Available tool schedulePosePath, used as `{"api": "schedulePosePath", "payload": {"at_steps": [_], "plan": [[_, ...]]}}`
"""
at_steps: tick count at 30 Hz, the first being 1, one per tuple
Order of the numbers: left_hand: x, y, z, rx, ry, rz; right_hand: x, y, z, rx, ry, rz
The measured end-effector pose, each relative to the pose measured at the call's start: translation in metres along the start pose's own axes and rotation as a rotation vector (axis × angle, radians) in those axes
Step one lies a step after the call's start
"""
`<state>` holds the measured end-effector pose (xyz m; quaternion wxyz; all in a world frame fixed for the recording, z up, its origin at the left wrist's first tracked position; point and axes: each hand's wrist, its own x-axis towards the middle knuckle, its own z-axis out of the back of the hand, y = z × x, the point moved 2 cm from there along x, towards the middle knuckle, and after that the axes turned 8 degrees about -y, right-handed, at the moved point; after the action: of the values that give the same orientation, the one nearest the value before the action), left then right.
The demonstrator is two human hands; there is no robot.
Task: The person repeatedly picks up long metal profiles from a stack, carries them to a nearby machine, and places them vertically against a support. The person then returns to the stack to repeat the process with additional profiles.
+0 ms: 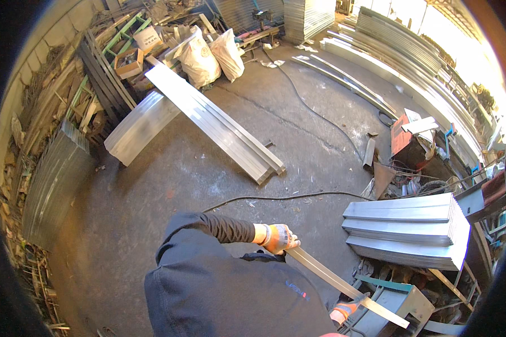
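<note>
A long, narrow metal strip (326,275) runs slantwise in front of my body, from the middle down to the lower right. My left hand (281,238), in an orange and grey work glove, is closed around its upper left end. Farther along the strip, my right hand (346,310) wears a similar glove and grips it, partly hidden behind the strip. The strip's far end passes over a grey machine or bench with a teal edge (413,303). Just beyond it lies a stack of folded silvery metal sheets (396,227).
Long metal panels (208,121) lie crossed on the floor ahead. A dark cable (287,197) crosses the concrete floor. White sacks (199,59) and scrap stand at the far left, with a corrugated sheet stack (53,185) nearer. Long profiles (399,73) lie at the far right.
</note>
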<state>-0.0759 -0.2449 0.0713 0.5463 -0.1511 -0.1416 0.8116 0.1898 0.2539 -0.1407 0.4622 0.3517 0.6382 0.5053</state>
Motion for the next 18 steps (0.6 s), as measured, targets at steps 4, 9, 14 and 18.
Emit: {"api": "schedulePosePath", "payload": {"at_steps": [4,9,14,18], "plan": [[0.006,0.01,0.007,-0.147,0.069,0.058,-0.003,-0.007,-0.002,0.039,0.026,-0.093],[0.018,0.036,-0.014,-0.372,0.18,0.148,-0.016,0.001,0.003,0.152,0.052,-0.127],[0.054,0.08,-0.037,-0.587,0.342,0.223,-0.034,0.014,0.001,0.364,0.071,-0.253],[0.075,0.088,-0.043,-0.657,0.471,0.303,-0.029,0.009,0.011,0.456,-0.123,-0.181]]}}
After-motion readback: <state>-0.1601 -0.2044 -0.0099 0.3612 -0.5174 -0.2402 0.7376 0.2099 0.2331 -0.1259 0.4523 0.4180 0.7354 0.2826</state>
